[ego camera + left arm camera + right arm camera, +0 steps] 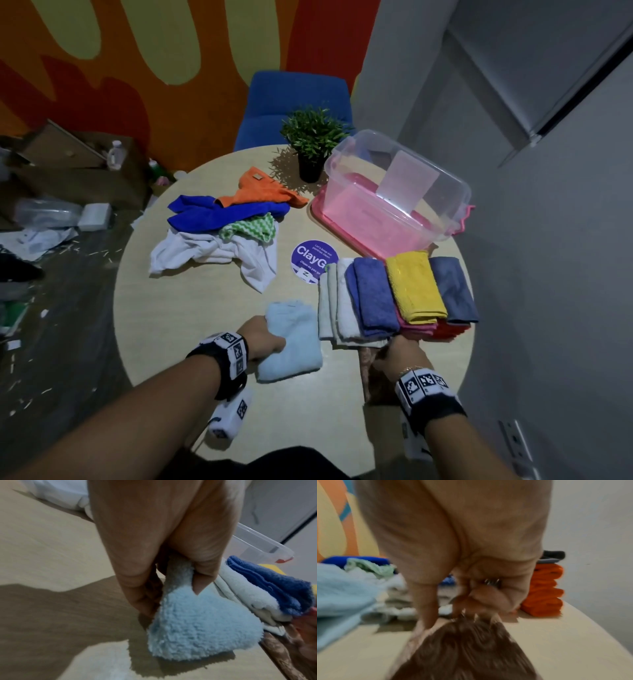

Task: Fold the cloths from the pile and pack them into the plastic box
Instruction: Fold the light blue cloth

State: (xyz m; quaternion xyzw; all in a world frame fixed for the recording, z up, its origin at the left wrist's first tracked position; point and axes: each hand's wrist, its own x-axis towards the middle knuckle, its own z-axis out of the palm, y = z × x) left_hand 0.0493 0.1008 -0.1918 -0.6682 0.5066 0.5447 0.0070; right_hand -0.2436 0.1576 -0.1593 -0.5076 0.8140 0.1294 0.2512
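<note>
My left hand (265, 339) (173, 577) grips the near left edge of a folded light blue cloth (291, 339) (187, 626) lying on the round table (191, 308). My right hand (399, 353) (471, 601) pinches a brown cloth (371, 373) (465, 651) near the table's front right. Just beyond both hands lies a row of folded cloths (397, 294) in white, blue, yellow and grey. An unfolded pile (226, 226) of orange, blue, green and white cloths sits at the far left. The clear plastic box (394, 192) stands tilted on its pink lid at the far right.
A potted plant (313, 144) stands at the table's back, with a blue chair (294, 102) behind it. A purple round sticker (313, 260) marks the table's middle. Cardboard and litter cover the floor on the left (51, 192). A grey wall is on the right.
</note>
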